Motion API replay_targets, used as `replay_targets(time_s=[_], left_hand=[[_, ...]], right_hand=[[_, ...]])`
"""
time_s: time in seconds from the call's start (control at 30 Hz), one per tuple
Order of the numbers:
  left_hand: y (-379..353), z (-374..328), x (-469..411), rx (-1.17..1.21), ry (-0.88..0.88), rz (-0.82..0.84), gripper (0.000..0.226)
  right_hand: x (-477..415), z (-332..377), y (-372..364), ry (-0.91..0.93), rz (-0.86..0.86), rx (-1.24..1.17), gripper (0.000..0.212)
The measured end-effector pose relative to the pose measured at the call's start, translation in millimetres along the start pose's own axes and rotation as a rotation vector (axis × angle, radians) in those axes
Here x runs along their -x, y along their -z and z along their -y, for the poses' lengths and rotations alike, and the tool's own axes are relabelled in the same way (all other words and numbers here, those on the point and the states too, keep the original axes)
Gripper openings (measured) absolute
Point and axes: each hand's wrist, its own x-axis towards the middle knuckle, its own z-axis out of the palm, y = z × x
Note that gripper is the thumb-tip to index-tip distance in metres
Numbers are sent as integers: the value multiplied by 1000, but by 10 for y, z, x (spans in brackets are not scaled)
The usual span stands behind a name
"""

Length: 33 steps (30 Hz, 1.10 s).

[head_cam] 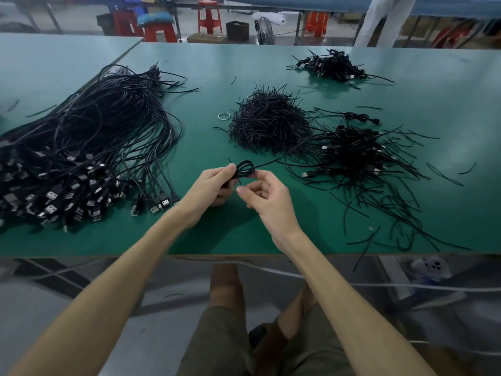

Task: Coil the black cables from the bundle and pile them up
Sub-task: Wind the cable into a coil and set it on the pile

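A small coil of black cable (244, 169) is held just above the green table (206, 147) near its front middle. My left hand (214, 187) grips the coil from the left, thumb on top. My right hand (264, 195) pinches the coil's right side with curled fingers, and a thin black tie strand runs from there up to the right. The big bundle of uncoiled black USB cables (86, 147) lies on the left. A pile of coiled cables (357, 153) sits on the right, and a second one (332, 66) lies at the far right.
A heap of short black twist ties (268, 126) sits mid-table, with a rubber band (224, 116) beside it. Loose ties are scattered along the right front edge. Red stools (160, 32) and a person in white (379, 20) stand beyond the table.
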Motion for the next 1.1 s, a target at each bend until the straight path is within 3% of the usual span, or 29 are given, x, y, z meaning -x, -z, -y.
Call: replay_targets(time_s=[0.17, 0.27, 0.43, 0.57, 0.63, 0.83, 1.1], left_hand=[[158, -133, 41, 69, 158, 206, 46], [159, -181, 76, -56, 154, 255, 49], [36, -188, 70, -272, 102, 83, 48], [-42, -131, 68, -295, 12, -22, 60], [-49, -94, 68, -268, -25, -64, 54], [-92, -6, 79, -288, -75, -122, 51], [-159, 9, 133, -349, -119, -187, 54]], right_hand=[[-4, 24, 9, 60, 159, -104, 57], [4, 37, 18, 90, 237, -104, 54], [9, 26, -20, 66, 104, 4, 30], [-13, -24, -22, 113, 10, 122, 22], [-19, -35, -29, 133, -27, 183, 20], [-29, -64, -18, 84, -4, 206, 7], [-8, -65, -15, 60, -22, 183, 7]])
